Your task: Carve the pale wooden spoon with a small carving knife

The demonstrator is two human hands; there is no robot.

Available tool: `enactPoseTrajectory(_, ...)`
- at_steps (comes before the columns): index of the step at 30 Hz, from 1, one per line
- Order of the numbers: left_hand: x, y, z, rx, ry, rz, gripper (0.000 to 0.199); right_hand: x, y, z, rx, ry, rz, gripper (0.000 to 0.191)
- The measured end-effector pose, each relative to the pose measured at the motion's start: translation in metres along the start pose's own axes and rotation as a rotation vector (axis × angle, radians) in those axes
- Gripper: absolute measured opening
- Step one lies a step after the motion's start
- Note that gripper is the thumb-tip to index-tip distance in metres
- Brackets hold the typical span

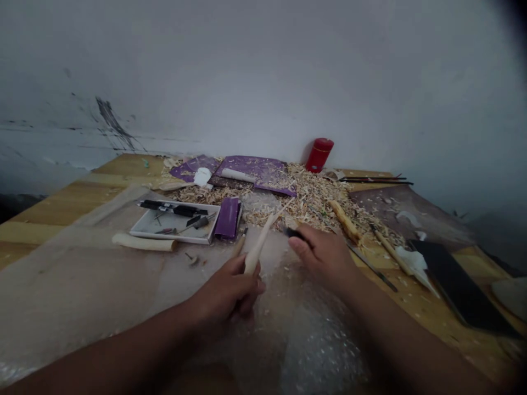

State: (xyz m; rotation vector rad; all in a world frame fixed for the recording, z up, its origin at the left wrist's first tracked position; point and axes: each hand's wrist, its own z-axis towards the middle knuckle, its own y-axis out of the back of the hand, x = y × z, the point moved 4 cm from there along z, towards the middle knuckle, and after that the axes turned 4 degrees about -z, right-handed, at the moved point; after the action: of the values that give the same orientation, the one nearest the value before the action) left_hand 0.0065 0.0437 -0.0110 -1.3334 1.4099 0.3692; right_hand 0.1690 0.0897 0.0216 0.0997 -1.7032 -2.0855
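Carved wood piece (256,247): pale and smooth, tapering to a thin point; it sits between the two hands, angled up and away from the person, its lower end inside the left hand.
Left hand (226,291): fingers (249,293) closed firmly around the lower end of the piece.
Right hand (323,258): fingers (302,248) curled shut around a dark-handled knife (294,233), just beside the piece; the blade is too hidden to make out.
Under the fingers: bubble wrap (321,334) lying on a cloudy plastic sheet (69,274).
Left of the fingers: a white tray (173,233) holding small carving tools, a folded purple sheet (228,218) leaning on its edge, and a long pale offcut (144,242) on the plastic.
Ahead of the fingers: a heap of wood shavings (304,203) over purple paper (255,170), with a red canister (319,155) standing by the wall.
Right of the fingers: a yellowish wood stick (345,222), a slim metal-shafted tool (373,267), crumpled white paper (414,263) and a black slab (461,288) on the wooden worktop (461,334).
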Motion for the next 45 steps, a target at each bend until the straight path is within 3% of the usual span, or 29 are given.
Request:
enactPoseTrajectory(4,0.001,0.002,0.003,-0.014,-0.014,0.000,0.011,0.040,-0.010,-0.009,0.105,0.212,0.032,0.043)
enactPoseTrajectory(10,0.003,0.000,-0.002,-0.018,0.010,-0.047,0.011,0.037,-0.012,-0.009,0.102,0.250,-0.038,0.045)
enactPoseTrajectory(17,0.006,-0.009,-0.007,0.088,0.080,-0.190,0.011,0.015,-0.004,0.005,-0.011,0.096,-0.230,0.045)
enactPoseTrajectory(21,0.009,-0.015,-0.015,0.223,0.128,-0.208,0.015,-0.039,0.009,0.014,-0.092,-0.274,-0.280,0.046)
enactPoseTrajectory(23,0.009,-0.015,-0.017,0.243,0.123,-0.212,0.016,-0.060,0.016,0.013,-0.142,-0.363,-0.212,0.045)
enactPoseTrajectory(26,0.005,-0.010,-0.013,0.201,0.070,-0.201,0.011,-0.050,0.016,0.007,-0.133,-0.243,-0.009,0.042)
enactPoseTrajectory(31,0.003,-0.004,-0.004,0.147,0.018,-0.161,0.012,0.024,-0.001,-0.007,0.054,0.130,0.057,0.039)
enactPoseTrajectory(33,0.003,-0.004,-0.004,0.143,0.018,-0.148,0.011,0.041,-0.007,-0.011,0.094,0.212,0.041,0.041)
enactPoseTrajectory(38,0.005,-0.001,-0.006,0.073,0.053,-0.132,0.010,0.044,-0.010,-0.011,0.097,0.243,-0.031,0.045)
enactPoseTrajectory(45,0.005,-0.005,-0.007,0.100,0.087,-0.155,0.012,0.032,-0.003,-0.003,0.034,0.210,-0.145,0.047)
